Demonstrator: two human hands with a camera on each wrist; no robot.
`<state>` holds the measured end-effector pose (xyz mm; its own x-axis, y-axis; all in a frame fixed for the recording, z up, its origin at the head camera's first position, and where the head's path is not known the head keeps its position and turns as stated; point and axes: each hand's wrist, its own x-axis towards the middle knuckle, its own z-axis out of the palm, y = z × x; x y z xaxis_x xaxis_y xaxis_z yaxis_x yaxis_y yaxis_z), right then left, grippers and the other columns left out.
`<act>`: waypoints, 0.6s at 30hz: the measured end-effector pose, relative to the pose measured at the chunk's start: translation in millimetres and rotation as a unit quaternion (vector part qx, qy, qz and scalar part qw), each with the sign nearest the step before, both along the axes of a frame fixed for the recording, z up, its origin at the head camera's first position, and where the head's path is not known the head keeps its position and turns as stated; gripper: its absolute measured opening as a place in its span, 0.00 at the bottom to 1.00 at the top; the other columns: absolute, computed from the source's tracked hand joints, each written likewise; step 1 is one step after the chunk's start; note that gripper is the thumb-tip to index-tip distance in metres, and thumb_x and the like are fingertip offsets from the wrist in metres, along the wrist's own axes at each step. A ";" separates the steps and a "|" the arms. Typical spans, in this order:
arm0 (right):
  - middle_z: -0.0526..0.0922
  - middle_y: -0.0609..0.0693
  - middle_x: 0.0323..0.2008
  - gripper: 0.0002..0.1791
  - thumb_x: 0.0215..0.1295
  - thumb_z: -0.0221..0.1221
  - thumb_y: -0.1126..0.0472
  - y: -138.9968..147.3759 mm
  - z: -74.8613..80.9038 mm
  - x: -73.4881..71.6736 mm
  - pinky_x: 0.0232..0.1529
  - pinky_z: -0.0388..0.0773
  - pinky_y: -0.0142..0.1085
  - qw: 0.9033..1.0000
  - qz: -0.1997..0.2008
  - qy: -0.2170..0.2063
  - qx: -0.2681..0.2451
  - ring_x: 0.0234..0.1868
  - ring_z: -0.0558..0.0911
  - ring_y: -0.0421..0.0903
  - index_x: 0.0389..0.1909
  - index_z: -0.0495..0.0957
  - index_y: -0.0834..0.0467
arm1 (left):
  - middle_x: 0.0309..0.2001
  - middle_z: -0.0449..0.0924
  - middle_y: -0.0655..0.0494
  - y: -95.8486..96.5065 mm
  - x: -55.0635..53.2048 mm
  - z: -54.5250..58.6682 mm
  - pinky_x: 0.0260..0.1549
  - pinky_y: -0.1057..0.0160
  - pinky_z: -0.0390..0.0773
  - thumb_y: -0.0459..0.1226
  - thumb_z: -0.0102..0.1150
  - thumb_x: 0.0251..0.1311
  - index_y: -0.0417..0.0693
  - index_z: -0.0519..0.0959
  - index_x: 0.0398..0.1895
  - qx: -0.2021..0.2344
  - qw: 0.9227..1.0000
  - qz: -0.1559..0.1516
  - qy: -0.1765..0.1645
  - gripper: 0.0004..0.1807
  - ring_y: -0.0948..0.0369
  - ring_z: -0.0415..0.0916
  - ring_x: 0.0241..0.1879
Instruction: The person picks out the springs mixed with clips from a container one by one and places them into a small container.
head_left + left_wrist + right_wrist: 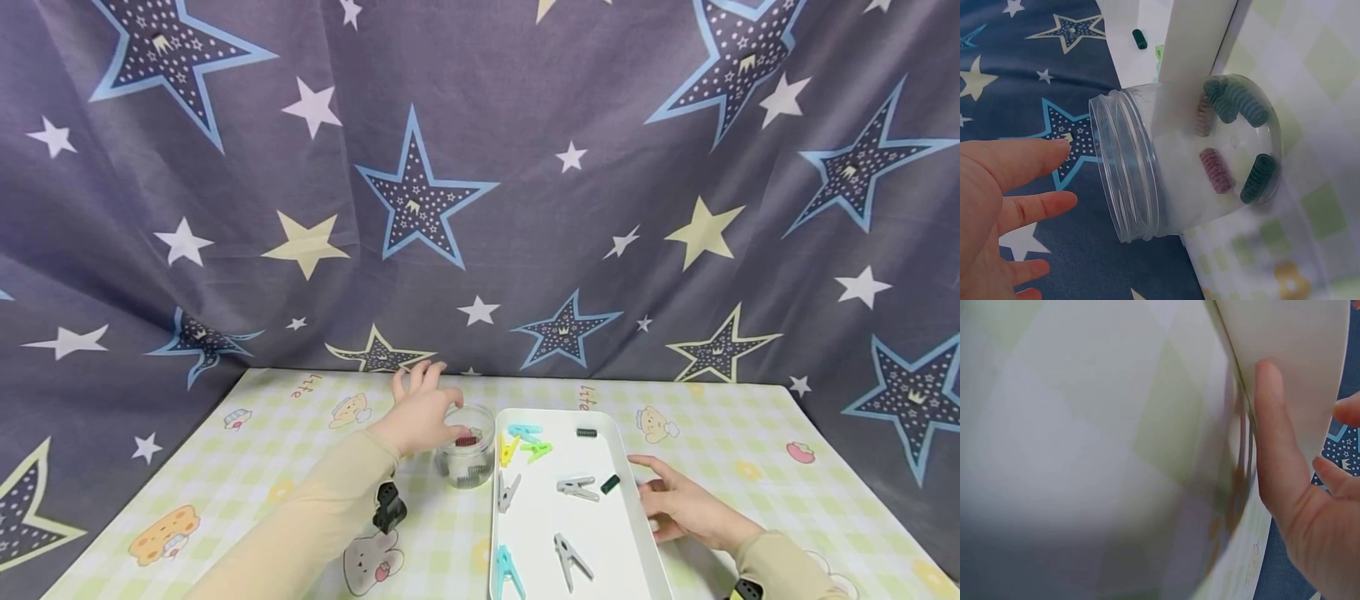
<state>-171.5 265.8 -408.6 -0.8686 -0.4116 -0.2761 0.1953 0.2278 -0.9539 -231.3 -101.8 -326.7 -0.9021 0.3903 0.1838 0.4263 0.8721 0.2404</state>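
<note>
My left hand (423,417) hovers at the mouth of a clear plastic jar (1125,169), fingers spread and holding nothing. Inside the jar lie several small coil springs, among them a red one (1215,170) and a dark green one (1258,179). To its right stands a white tray (615,550). My right hand (686,504) rests its fingers against the tray's right outer wall, with the thumb extended along it in the right wrist view. Within the tray are two dark springs, one near the back (587,432), and several plastic clothes pegs, including a grey peg (577,487).
A yellow peg (509,450), a green peg (537,451) and a blue peg (525,431) cluster in the tray's back left corner. Another blue peg (507,572) lies at its front left. The checked tablecloth (277,458) ends at a star-patterned curtain (517,275).
</note>
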 end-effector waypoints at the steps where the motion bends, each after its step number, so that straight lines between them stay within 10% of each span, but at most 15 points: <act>1: 0.73 0.55 0.42 0.46 0.56 0.52 0.68 0.0 0.1 0.2 0.36 0.81 0.40 1.000 -0.001 -0.001 0.000 0.35 0.81 0.44 0.71 0.36 0.64 | 0.67 0.56 0.36 0.5 0.0 0.0 0.62 0.33 0.35 0.49 0.68 0.48 0.53 0.80 0.38 0.002 1.000 -0.001 0.000 0.16 0.40 0.43 0.69; 18: 0.73 0.56 0.42 0.46 0.56 0.53 0.67 -0.6 0.5 0.3 0.35 0.81 0.41 1.000 0.003 0.001 -0.003 0.35 0.81 0.44 0.71 0.35 0.64 | 0.70 0.54 0.37 5.0 2.8 0.9 0.63 0.32 0.35 0.47 0.66 0.51 0.53 0.76 0.56 0.015 1.000 -0.009 -0.005 0.27 0.40 0.43 0.70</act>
